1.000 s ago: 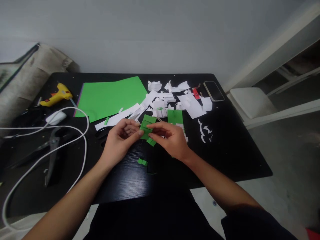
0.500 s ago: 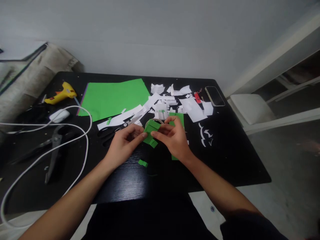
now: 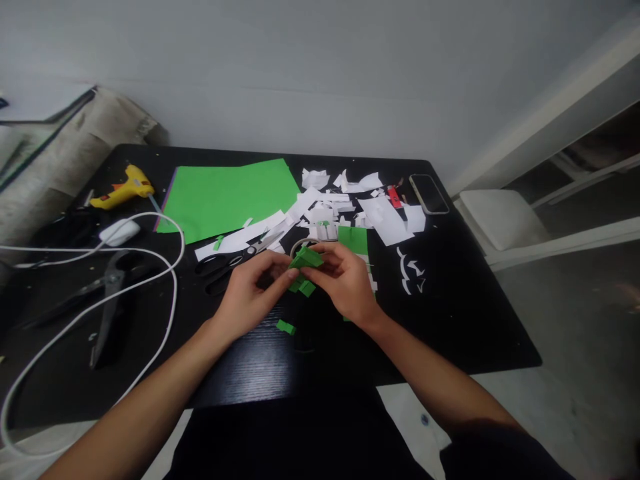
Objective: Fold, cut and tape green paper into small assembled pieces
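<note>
A small folded piece of green paper (image 3: pixel 307 257) is held up between my two hands over the middle of the table. My left hand (image 3: pixel 254 287) pinches its left side, thumb on the near face. On the other side my right hand (image 3: pixel 345 279) grips its right edge between thumb and fingers. Small green scraps (image 3: pixel 306 288) show just below the held piece; whether they are joined to it I cannot tell. Another green scrap (image 3: pixel 287 327) lies nearer to me. A green strip (image 3: pixel 353 239) is partly covered by my right hand, and a roll of tape (image 3: pixel 299 245) sits behind the held paper.
Black-handled scissors (image 3: pixel 250 252) lie left of my hands, with larger shears (image 3: pixel 111 287) under a white cable (image 3: pixel 175 293). A yellow glue gun (image 3: pixel 129 187), green sheets (image 3: pixel 230 197), white paper scraps (image 3: pixel 385 217), a red cutter (image 3: pixel 394 197) and a phone (image 3: pixel 429 193) lie farther back.
The green paper has turned from a flatter, face-on view to a tilted, folded one. My right hand's fingers have closed in nearer around it. My left hand has barely moved.
</note>
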`<act>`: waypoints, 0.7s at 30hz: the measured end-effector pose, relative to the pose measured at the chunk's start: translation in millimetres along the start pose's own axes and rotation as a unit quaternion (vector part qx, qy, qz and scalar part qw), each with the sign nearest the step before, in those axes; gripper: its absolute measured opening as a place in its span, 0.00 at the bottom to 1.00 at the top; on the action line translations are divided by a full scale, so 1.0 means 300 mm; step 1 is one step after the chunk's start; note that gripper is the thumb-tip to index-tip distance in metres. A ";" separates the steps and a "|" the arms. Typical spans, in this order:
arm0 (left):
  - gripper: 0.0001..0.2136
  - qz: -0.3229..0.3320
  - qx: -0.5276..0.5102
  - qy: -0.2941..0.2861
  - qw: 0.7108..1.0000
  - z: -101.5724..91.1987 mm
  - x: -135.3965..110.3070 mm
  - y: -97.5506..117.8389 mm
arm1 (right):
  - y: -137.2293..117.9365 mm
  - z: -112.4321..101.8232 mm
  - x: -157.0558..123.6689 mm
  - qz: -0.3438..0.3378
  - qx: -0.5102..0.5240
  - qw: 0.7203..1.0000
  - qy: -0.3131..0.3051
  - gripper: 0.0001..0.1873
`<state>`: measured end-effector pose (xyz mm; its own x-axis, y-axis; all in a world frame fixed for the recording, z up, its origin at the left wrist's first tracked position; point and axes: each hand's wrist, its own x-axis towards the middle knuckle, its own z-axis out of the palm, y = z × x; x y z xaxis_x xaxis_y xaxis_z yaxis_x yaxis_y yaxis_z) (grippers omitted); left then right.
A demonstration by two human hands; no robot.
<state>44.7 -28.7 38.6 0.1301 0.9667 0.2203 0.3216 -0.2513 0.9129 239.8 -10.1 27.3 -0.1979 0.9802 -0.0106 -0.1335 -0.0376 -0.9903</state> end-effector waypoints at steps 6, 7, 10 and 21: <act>0.07 0.001 0.022 0.004 1.000 -0.006 -0.001 -0.004 | 0.015 0.005 -0.003 0.001 -0.008 1.000 -0.028 0.22; 0.07 0.005 0.031 0.003 0.999 -0.008 -0.002 -0.004 | 0.018 0.004 -0.002 0.002 -0.013 0.999 -0.033 0.22; 0.08 0.013 0.055 -0.005 0.998 -0.011 -0.004 -0.006 | 0.020 -0.001 0.000 0.014 -0.019 0.999 -0.045 0.22; 0.09 0.015 0.080 -0.054 0.995 -0.017 0.007 -0.024 | -0.014 -0.016 0.017 0.037 -0.040 0.998 -0.031 0.16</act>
<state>37.8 -24.5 34.4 0.2400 0.9498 0.2005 0.4603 -0.2932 0.8380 244.0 -3.9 30.9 -0.2644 0.9612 -0.0782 -0.0384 -0.0915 -0.9951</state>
